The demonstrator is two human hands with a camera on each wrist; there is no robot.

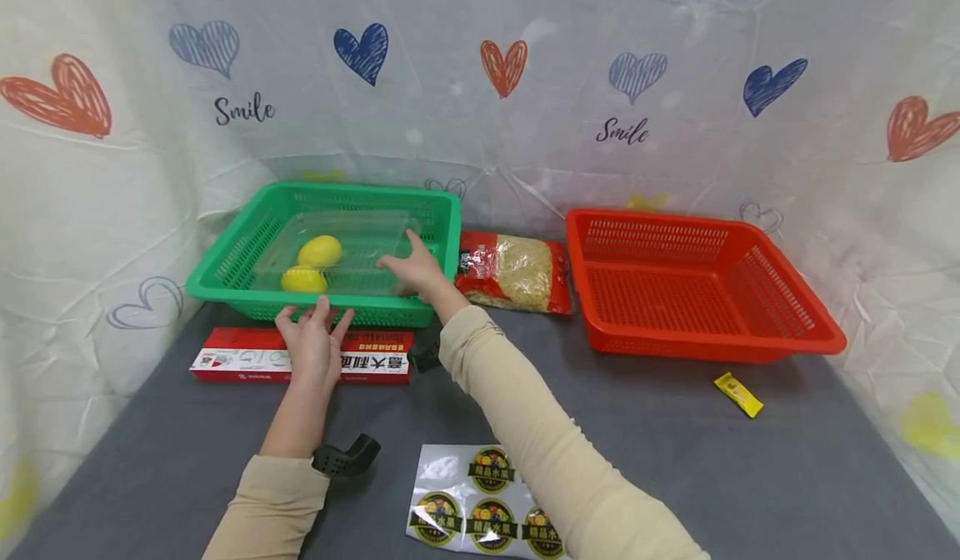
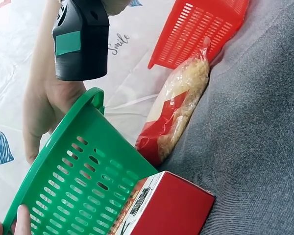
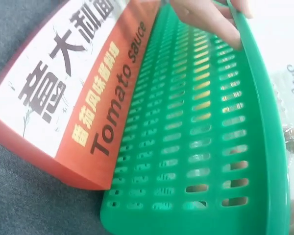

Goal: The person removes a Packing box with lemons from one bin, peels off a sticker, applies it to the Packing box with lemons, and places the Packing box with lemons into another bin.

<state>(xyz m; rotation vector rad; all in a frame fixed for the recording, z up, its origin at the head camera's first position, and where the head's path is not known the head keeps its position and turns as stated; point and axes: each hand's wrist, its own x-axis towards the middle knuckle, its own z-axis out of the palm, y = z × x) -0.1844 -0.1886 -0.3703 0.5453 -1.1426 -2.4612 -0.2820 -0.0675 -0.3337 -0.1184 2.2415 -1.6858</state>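
A clear plastic box (image 1: 360, 239) sits inside the green basket (image 1: 213, 268), with two yellow lemons (image 1: 320, 251) showing in it. My right hand (image 1: 416, 270) reaches over the basket's right side, thumb and index finger spread apart at the box's right end. At the front rim, my left hand (image 1: 311, 347) has its fingertips against the basket, one of them over the edge. In the right wrist view, left fingers (image 3: 206, 17) meet the green rim from outside. Just in front of the basket lies a red and white tomato sauce pasta box (image 1: 247, 356), partly covered by my left hand.
A bag of dry noodles (image 1: 521, 272) lies between the green basket and a red basket (image 1: 708, 345). Before the red basket is a small yellow packet (image 1: 738, 394). A sheet of round fruit stickers (image 1: 468, 493) lies near the front, partly under my right sleeve in view.
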